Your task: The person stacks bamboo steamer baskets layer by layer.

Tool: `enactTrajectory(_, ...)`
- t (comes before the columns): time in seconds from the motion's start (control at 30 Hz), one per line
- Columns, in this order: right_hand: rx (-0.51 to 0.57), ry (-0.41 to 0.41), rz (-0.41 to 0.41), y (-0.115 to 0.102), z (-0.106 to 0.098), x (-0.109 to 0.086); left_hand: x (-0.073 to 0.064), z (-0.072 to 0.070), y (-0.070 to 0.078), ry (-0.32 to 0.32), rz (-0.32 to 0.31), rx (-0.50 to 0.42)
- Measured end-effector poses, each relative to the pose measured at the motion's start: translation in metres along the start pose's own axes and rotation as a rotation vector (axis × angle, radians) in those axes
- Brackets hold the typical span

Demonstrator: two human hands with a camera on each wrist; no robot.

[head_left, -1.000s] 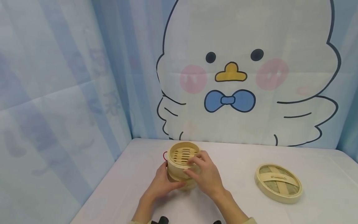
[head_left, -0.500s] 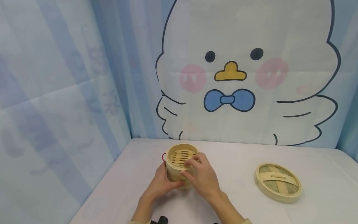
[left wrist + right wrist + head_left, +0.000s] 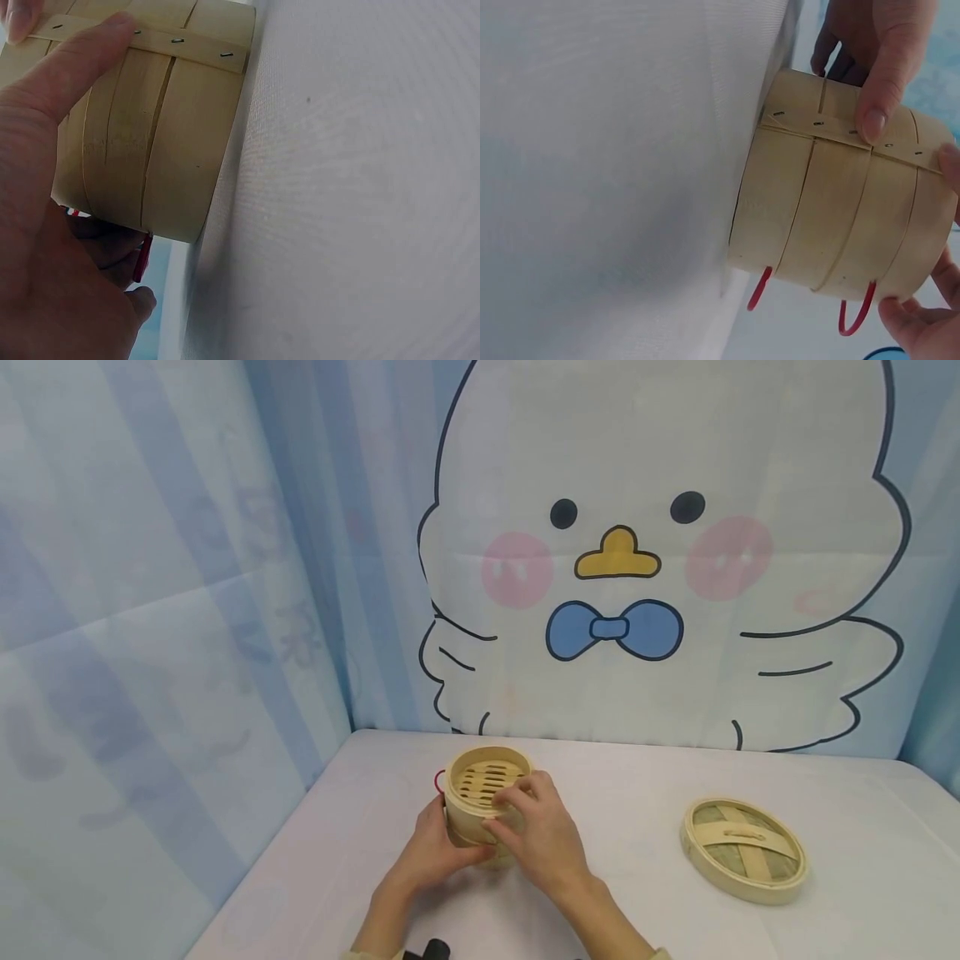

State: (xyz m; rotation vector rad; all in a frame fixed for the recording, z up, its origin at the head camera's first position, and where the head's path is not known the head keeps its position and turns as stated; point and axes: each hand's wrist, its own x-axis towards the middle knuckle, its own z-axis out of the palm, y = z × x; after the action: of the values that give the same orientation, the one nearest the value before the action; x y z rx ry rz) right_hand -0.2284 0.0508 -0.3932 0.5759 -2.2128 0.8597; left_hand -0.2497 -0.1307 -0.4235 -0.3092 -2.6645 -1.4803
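A small two-tier bamboo steamer (image 3: 468, 821) stands at the left of the table, its slatted floor showing through the open top. My left hand (image 3: 435, 852) holds it around the left side, thumb across the front; the left wrist view shows that thumb over the stapled bamboo band (image 3: 178, 41). With thumb and fingers, my right hand (image 3: 547, 839) grips the upper tier's rim at the front right. Red loops (image 3: 857, 315) hang from both tiers in the right wrist view. The two tiers sit flush, one on the other.
The round woven bamboo lid (image 3: 746, 852) lies on the white tabletop (image 3: 622, 793) to the right. Behind the table hangs a cloth (image 3: 615, 693) printed with a cartoon bird; a blue striped curtain (image 3: 150, 610) runs along the left.
Over the last second the upper tier has shifted slightly left and toward me, along with my right hand. My left hand has stayed around the steamer. The lid has not moved.
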Motion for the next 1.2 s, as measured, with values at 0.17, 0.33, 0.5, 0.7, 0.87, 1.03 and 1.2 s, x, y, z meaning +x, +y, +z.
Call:
enactTrajectory(0.17, 0.001, -0.019, 0.008, 0.0, -0.002, 0.0, -0.001, 0.001, 0.0, -0.004, -0.036, 0.008)
enactTrajectory(0.33, -0.004, -0.037, 0.017, 0.0, -0.003, 0.0, -0.001, 0.001, 0.001, -0.003, -0.059, 0.02)
enactTrajectory(0.5, -0.014, -0.03, 0.008, 0.0, -0.004, -0.001, 0.0, 0.002, 0.001, -0.001, -0.05, 0.004)
enactTrajectory(0.7, -0.032, -0.013, -0.025, 0.001, -0.009, -0.001, 0.0, 0.0, -0.001, 0.022, 0.009, -0.06)
enactTrajectory(0.87, -0.05, -0.03, -0.028, 0.003, -0.019, 0.001, -0.001, -0.006, 0.001, 0.047, -0.038, -0.09)
enactTrajectory(1.03, -0.088, -0.055, 0.01, 0.009, -0.033, 0.0, -0.001, -0.008, 0.005, 0.076, -0.078, -0.089)
enactTrajectory(1.2, -0.131, -0.055, 0.034, 0.02, -0.048, -0.004, 0.0, -0.008, 0.011, 0.093, -0.077, -0.096)
